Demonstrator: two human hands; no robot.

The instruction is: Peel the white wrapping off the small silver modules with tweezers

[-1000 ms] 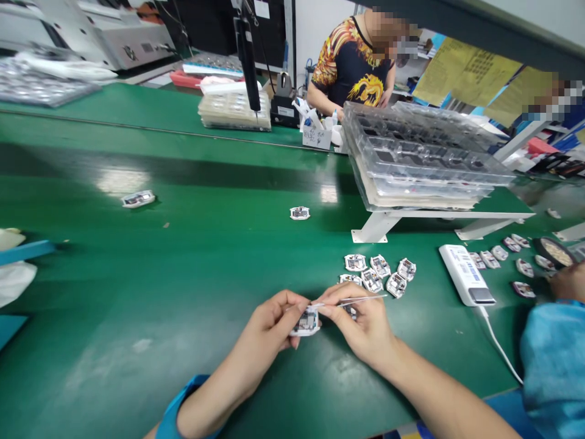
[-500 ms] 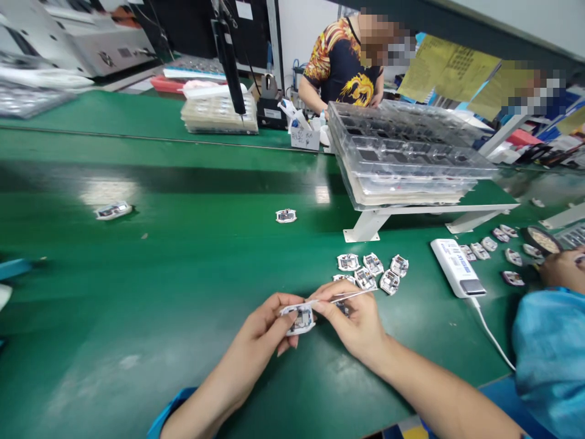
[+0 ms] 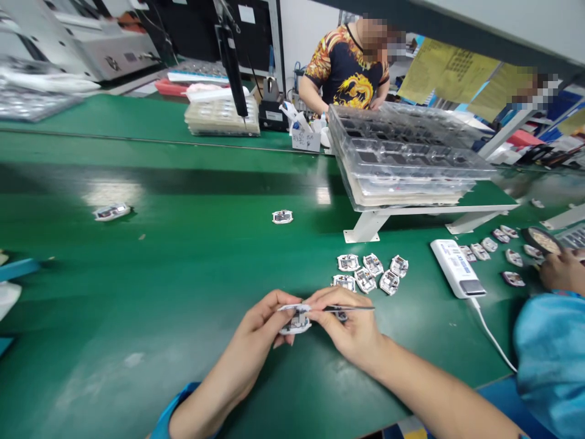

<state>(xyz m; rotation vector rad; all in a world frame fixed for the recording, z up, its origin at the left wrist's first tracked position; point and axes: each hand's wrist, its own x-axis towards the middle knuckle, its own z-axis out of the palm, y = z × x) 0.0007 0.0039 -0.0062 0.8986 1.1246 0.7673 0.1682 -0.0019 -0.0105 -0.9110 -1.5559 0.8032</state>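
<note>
My left hand [image 3: 269, 323] grips a small white device housing [image 3: 296, 320], its open face with electronic parts turned up and my thumb on its edge. My right hand [image 3: 347, 320] pinches thin metal tweezers [image 3: 351, 308] at the housing's right side. Their tips are hidden by my fingers. A small dark round part [image 3: 340, 316] shows under my right palm; whether the hand holds it I cannot tell. Just beyond my right hand, several similar housings [image 3: 365, 280] lie grouped on the green table [image 3: 192, 292].
Clear plastic trays [image 3: 411, 158] are stacked on a white-legged stand [image 3: 365, 225]. A white device with a cable [image 3: 457, 268] lies to the right, near a co-worker's hand [image 3: 564, 271]. Single housings [image 3: 282, 217] sit farther back. Another person [image 3: 347, 67] stands across the table.
The tweezers have turned from slanting up to nearly level. The housing in my left hand has shifted slightly left. The single housing at mid-table appears a little farther left.
</note>
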